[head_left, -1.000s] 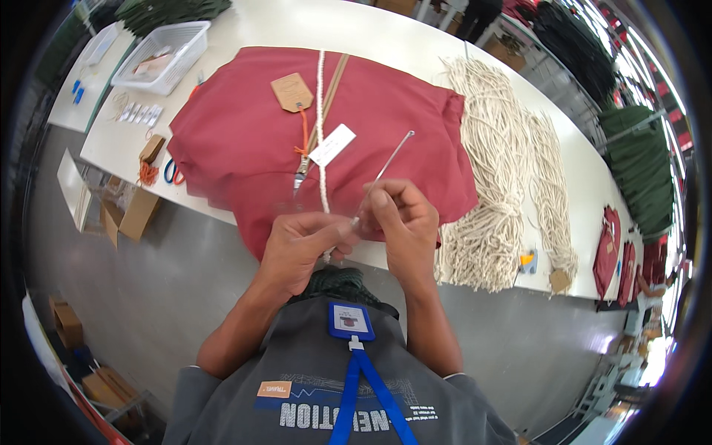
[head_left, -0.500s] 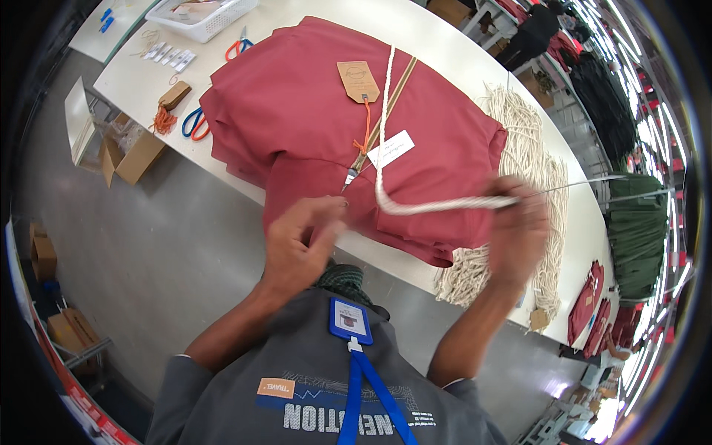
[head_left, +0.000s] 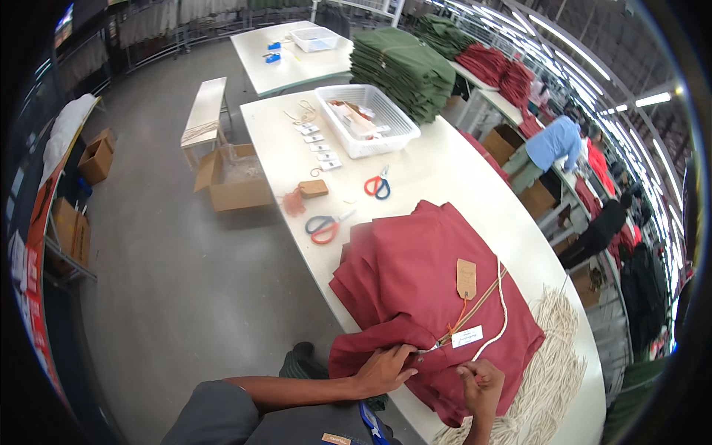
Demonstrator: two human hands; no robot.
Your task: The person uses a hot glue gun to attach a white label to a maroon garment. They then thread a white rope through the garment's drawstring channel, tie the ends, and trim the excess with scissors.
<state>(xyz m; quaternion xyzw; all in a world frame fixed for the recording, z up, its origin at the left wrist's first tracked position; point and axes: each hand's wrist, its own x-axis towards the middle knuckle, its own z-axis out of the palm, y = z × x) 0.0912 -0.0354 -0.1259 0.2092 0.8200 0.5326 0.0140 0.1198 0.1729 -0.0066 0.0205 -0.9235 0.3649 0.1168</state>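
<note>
A stack of maroon cloth pieces [head_left: 400,252], perhaps sewn bags, lies on the white table before me. My left hand [head_left: 386,371] grips the near edge of the top piece, fingers curled beside a small dark eyelet [head_left: 420,359] and the end of a zip [head_left: 475,310]. A white cord [head_left: 503,304] runs down over the cloth to my right hand [head_left: 482,386], whose fingers are closed around its near end. A brown card tag [head_left: 466,279] on an orange string and a white label [head_left: 466,336] lie by the zip.
Loose cream cords [head_left: 552,348] are heaped right of the stack. Blue-and-orange scissors [head_left: 324,233], a second pair [head_left: 377,184], a tasselled brown tag [head_left: 313,188] and a white basket [head_left: 406,141] lie beyond. Green folded cloth [head_left: 400,67] stands farther back; a person in blue [head_left: 552,144] is at right.
The view has swung up and leftward, showing more of the room. My left hand has come onto the cloth edge by the zip end. My right hand, still on the cord, has moved nearer the left.
</note>
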